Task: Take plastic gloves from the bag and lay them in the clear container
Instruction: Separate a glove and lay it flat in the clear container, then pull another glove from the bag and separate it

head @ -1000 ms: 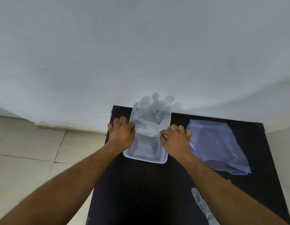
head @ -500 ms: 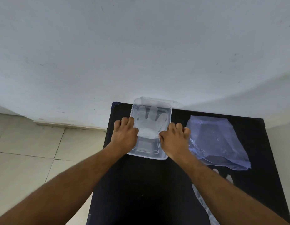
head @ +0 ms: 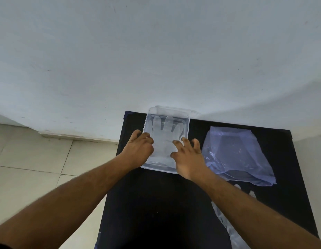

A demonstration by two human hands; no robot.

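Since a moment ago we have brought the plastic glove [head: 164, 139] down from above the far rim to lie flat inside the clear container [head: 187, 121], fingers pointing far, and our right hand [head: 187, 155] has gone from a pinch to spread fingers over the cuff, likely to smooth it. Our left hand [head: 139, 150] stays curled at the container's left wall, fingertips in against the glove's edge, though we cannot tell if it pinches. To the right lies the bag [head: 235, 155], with another glove [head: 233, 230] nearer us, partly hidden by our right arm.
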